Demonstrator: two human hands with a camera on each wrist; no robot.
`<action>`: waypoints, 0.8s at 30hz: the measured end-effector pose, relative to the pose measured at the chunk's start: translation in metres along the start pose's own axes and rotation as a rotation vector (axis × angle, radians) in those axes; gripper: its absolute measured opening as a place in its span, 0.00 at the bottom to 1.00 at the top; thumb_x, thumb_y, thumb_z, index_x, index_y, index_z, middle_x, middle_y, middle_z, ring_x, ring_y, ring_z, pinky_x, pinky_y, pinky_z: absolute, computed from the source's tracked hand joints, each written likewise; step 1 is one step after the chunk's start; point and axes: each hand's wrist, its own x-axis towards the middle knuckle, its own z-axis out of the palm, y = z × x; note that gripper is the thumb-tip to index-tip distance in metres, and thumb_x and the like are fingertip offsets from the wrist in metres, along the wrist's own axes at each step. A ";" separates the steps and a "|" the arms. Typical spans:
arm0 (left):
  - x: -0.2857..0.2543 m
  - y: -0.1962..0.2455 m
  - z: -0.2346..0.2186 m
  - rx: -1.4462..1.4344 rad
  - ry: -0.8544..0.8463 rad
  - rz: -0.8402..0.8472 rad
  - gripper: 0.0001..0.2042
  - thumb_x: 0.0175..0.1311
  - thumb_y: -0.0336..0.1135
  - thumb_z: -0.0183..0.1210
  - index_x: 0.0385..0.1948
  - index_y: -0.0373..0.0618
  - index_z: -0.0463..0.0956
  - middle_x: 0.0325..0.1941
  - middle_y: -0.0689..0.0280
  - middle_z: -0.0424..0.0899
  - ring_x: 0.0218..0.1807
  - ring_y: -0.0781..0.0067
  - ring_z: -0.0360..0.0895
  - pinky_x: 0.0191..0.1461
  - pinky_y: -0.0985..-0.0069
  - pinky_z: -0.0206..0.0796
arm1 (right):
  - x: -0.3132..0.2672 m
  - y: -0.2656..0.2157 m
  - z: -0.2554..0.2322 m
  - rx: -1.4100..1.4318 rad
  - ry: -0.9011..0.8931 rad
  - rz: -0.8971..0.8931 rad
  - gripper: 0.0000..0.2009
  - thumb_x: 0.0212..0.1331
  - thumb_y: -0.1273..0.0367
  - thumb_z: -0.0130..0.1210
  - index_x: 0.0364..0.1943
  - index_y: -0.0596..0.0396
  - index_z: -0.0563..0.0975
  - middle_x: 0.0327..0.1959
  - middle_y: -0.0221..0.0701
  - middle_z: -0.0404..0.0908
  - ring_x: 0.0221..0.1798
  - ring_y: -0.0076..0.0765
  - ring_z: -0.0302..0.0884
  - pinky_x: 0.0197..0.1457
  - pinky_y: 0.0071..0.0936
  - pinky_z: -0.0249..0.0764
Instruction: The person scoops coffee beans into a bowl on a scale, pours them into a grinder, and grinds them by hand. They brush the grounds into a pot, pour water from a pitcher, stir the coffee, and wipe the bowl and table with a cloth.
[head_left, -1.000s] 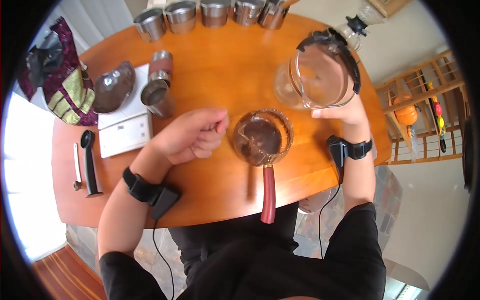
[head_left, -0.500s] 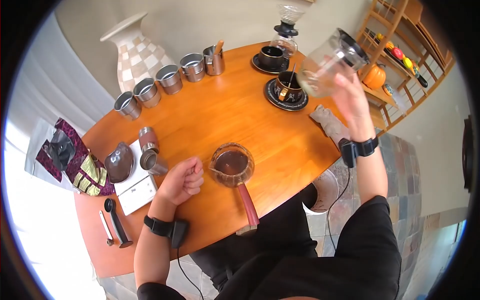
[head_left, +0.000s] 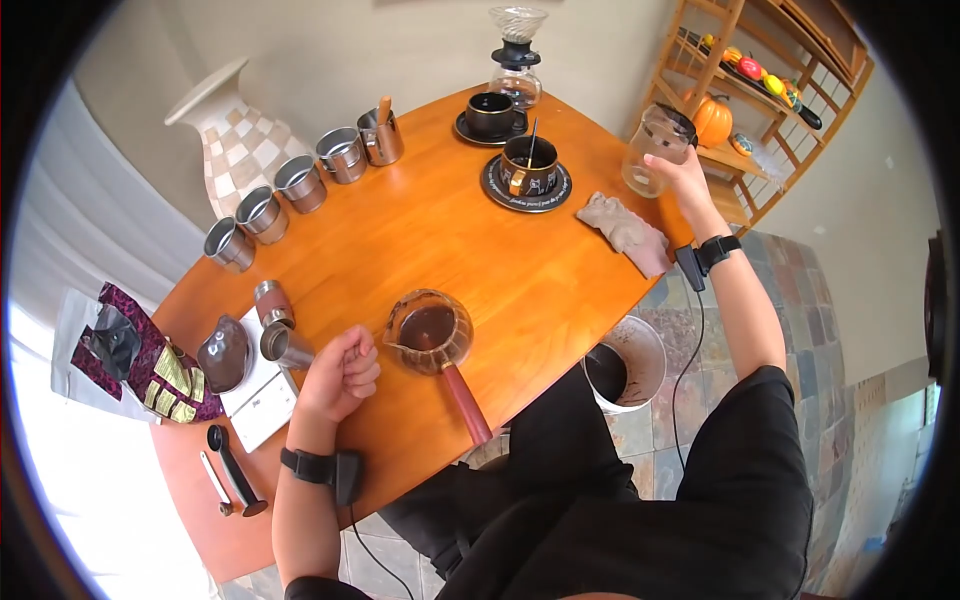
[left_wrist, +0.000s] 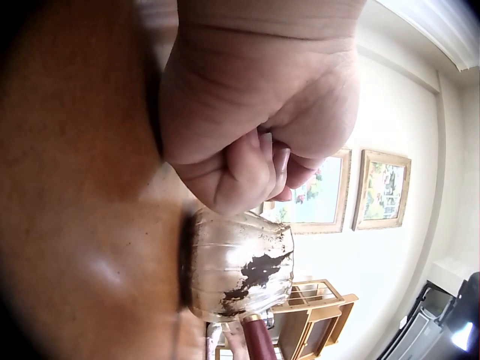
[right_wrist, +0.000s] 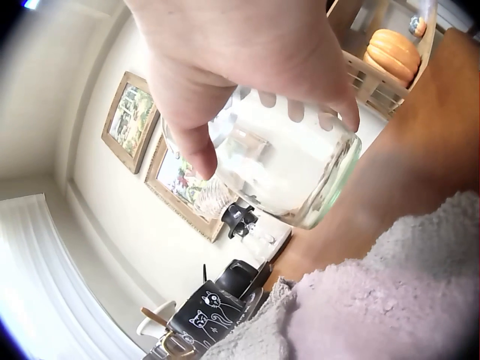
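Observation:
My left hand rests on the table, fingers curled into a loose fist, holding nothing. Just beyond it stands a ribbed glass pot with a spout, a reddish wooden handle and dark brown contents. In the left wrist view, dark smears mark the wall of this pot. At the table's far right corner, my right hand grips a clear glass carafe with a dark collar. Fingers and thumb wrap round the carafe in the right wrist view, its base low over the wood.
A crumpled cloth lies near the right edge. Black cups on saucers stand behind, with a glass dripper further back. Several metal cups line the far left. A scale and coffee bag sit left; a bucket stands below.
My right hand has carried the carafe from above the table out to the far right corner and lowered it. The head view has swung rightward. My left hand keeps its curled pose.

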 end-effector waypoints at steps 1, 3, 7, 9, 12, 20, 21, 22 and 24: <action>0.000 0.000 0.000 -0.001 0.003 0.004 0.13 0.73 0.43 0.43 0.27 0.50 0.63 0.16 0.78 0.51 0.17 0.86 0.47 0.17 0.86 0.37 | 0.001 0.001 0.000 -0.024 0.000 0.003 0.36 0.43 0.66 0.72 0.56 0.62 0.65 0.53 0.39 0.75 0.56 0.34 0.72 0.63 0.28 0.65; 0.001 0.000 -0.002 -0.012 -0.019 -0.002 0.13 0.74 0.43 0.43 0.27 0.50 0.63 0.16 0.78 0.51 0.17 0.86 0.46 0.17 0.86 0.36 | 0.003 0.005 0.003 -0.049 -0.007 0.008 0.37 0.42 0.67 0.72 0.56 0.62 0.64 0.53 0.39 0.75 0.56 0.34 0.72 0.63 0.29 0.65; -0.001 0.000 0.003 0.009 -0.014 0.008 0.13 0.74 0.42 0.43 0.27 0.50 0.64 0.17 0.79 0.51 0.17 0.87 0.46 0.18 0.86 0.37 | 0.006 0.015 0.010 -0.065 0.021 0.057 0.38 0.42 0.67 0.73 0.57 0.66 0.62 0.53 0.40 0.74 0.58 0.34 0.71 0.62 0.29 0.67; 0.000 0.000 0.003 0.025 -0.038 0.003 0.13 0.74 0.42 0.43 0.27 0.51 0.64 0.17 0.79 0.51 0.17 0.87 0.46 0.18 0.86 0.37 | 0.006 0.013 0.014 -0.068 0.036 0.078 0.38 0.42 0.67 0.72 0.57 0.67 0.62 0.53 0.40 0.74 0.58 0.34 0.71 0.61 0.29 0.67; 0.003 -0.001 0.002 0.030 -0.003 -0.029 0.14 0.74 0.43 0.43 0.27 0.50 0.63 0.16 0.79 0.51 0.16 0.87 0.47 0.16 0.87 0.37 | 0.006 0.018 0.016 -0.103 0.012 0.017 0.38 0.44 0.70 0.71 0.58 0.69 0.61 0.54 0.42 0.74 0.55 0.36 0.74 0.60 0.28 0.70; 0.007 0.004 -0.005 -0.060 -0.063 -0.072 0.14 0.75 0.43 0.42 0.27 0.50 0.63 0.17 0.79 0.50 0.16 0.89 0.46 0.15 0.89 0.35 | -0.014 -0.003 0.022 -0.217 -0.088 0.089 0.42 0.51 0.56 0.69 0.63 0.69 0.61 0.61 0.42 0.71 0.62 0.37 0.69 0.65 0.27 0.63; 0.007 0.002 -0.006 -0.071 -0.082 -0.079 0.14 0.75 0.43 0.41 0.27 0.50 0.63 0.17 0.79 0.50 0.16 0.89 0.46 0.15 0.88 0.34 | -0.023 -0.016 0.025 -0.246 -0.139 0.162 0.40 0.52 0.56 0.68 0.63 0.69 0.63 0.62 0.42 0.70 0.63 0.38 0.68 0.65 0.27 0.63; 0.007 0.002 -0.006 -0.050 -0.087 -0.078 0.14 0.75 0.43 0.41 0.27 0.50 0.63 0.17 0.79 0.50 0.16 0.89 0.46 0.15 0.89 0.34 | -0.010 0.003 0.009 -0.300 -0.170 0.206 0.37 0.55 0.56 0.66 0.62 0.68 0.65 0.61 0.41 0.71 0.62 0.36 0.69 0.64 0.28 0.64; 0.006 0.004 -0.003 -0.043 -0.096 -0.081 0.14 0.75 0.43 0.41 0.27 0.50 0.63 0.17 0.79 0.50 0.17 0.89 0.46 0.15 0.88 0.34 | -0.017 0.011 -0.009 -0.358 -0.078 0.170 0.35 0.57 0.57 0.64 0.61 0.68 0.66 0.60 0.41 0.73 0.61 0.35 0.70 0.63 0.29 0.65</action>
